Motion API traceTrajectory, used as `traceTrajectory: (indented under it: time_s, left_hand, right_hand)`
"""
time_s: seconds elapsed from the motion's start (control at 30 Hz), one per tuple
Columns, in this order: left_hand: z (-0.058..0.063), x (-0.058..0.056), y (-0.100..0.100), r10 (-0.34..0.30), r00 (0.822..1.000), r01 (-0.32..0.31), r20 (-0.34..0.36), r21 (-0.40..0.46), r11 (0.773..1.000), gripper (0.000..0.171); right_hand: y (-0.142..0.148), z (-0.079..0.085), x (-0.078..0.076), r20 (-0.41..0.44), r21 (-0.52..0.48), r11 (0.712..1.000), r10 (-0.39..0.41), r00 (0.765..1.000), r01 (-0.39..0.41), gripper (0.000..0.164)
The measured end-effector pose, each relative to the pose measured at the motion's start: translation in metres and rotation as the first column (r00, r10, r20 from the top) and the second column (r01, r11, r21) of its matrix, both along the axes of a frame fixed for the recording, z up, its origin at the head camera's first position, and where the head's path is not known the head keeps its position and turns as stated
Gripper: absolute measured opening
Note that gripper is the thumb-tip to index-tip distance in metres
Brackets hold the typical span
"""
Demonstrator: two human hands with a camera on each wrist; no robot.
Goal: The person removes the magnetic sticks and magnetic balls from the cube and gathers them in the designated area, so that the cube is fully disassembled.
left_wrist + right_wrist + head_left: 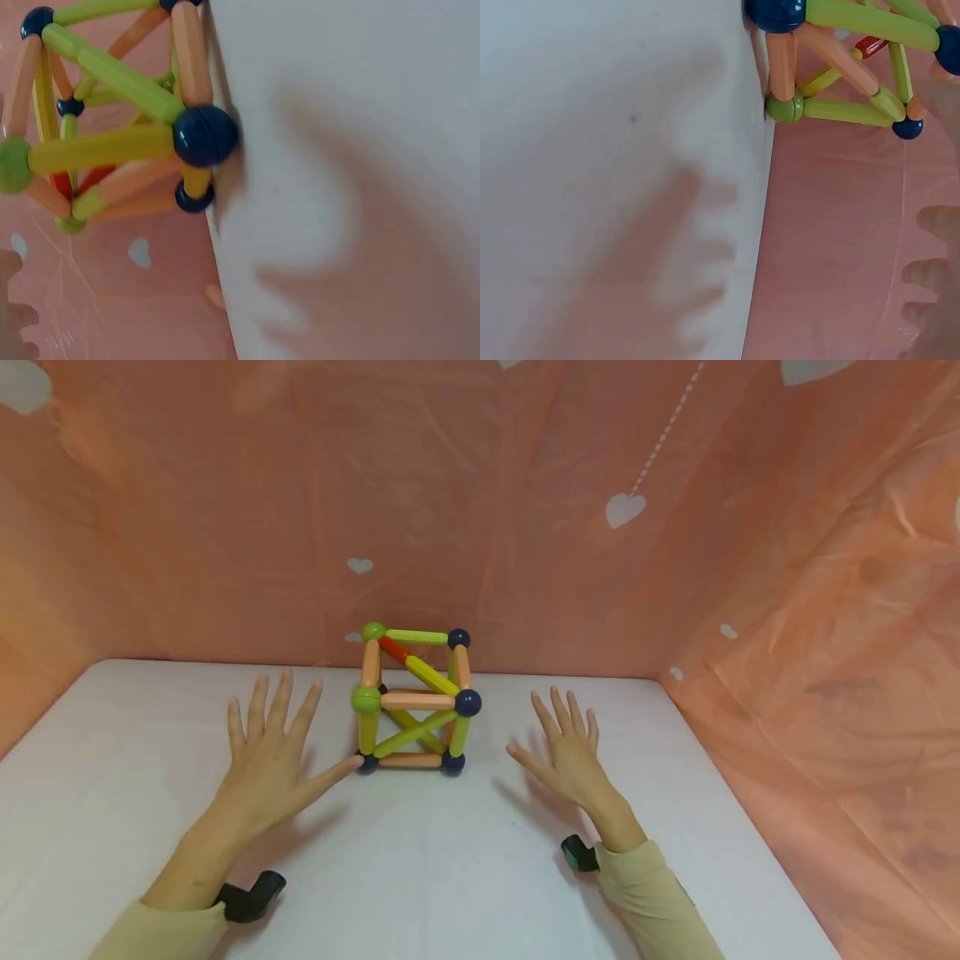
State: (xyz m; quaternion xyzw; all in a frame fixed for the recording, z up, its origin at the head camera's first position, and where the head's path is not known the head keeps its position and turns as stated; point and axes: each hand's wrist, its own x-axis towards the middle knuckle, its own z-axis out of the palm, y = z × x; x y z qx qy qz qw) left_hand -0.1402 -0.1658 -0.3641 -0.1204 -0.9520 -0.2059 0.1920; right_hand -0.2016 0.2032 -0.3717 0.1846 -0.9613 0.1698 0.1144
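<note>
A cube frame of magnetic rods and balls [417,702] stands on the white table, near its back edge. Its rods are peach, green and yellow with one red piece, and diagonals cross some faces. Navy balls [468,702] and green balls [367,699] join the corners. To its left my left hand [262,768] hovers palm down with fingers spread; its thumb tip overlaps the lower left navy ball in the head view, contact unclear. My right hand [573,764], also spread and holding nothing, hovers to the right, apart from the frame.
The white table [420,877] carries the shadows of both hands. Behind it and along the right side hangs a pink-orange cloth [480,510] with pale hearts. A small black device [251,897] is worn at the left wrist, another [579,853] at the right.
</note>
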Motion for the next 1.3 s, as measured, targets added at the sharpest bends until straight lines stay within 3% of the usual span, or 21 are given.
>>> traceTrajectory:
  time_s: [0.17,0.4,0.6,0.8,1.07,1.3]
  left_hand:
    - [0.009,-0.006,0.018,-0.058,0.995,0.058,-0.086,-0.001,0.998,0.100]
    - [0.025,-0.022,0.044,-0.129,0.967,0.127,-0.220,-0.024,0.992,0.101]
    - [0.027,-0.025,0.061,-0.179,0.956,0.179,-0.233,-0.023,0.984,0.096]
    - [0.028,-0.025,0.068,-0.199,0.944,0.194,-0.264,-0.046,0.980,0.096]
    - [0.033,-0.029,0.079,-0.233,0.950,0.219,-0.205,-0.089,0.972,0.096]
    - [0.046,-0.035,0.090,-0.200,0.978,0.190,-0.067,-0.129,0.973,0.092]
  right_hand:
    - [-0.006,0.008,0.002,-0.016,-0.124,0.989,0.080,0.997,-0.081,0.084]
    - [-0.025,0.020,0.000,-0.079,-0.287,0.935,0.192,0.978,-0.207,0.083]
    - [-0.034,0.020,0.002,-0.146,-0.322,0.901,0.257,0.955,-0.291,0.078]
    - [-0.042,0.017,0.003,-0.144,-0.361,0.874,0.292,0.946,-0.325,0.077]
    - [-0.052,0.021,0.003,-0.131,-0.426,0.831,0.336,0.933,-0.359,0.072]
    - [-0.064,0.026,0.001,-0.043,-0.532,0.776,0.375,0.926,-0.338,0.059]
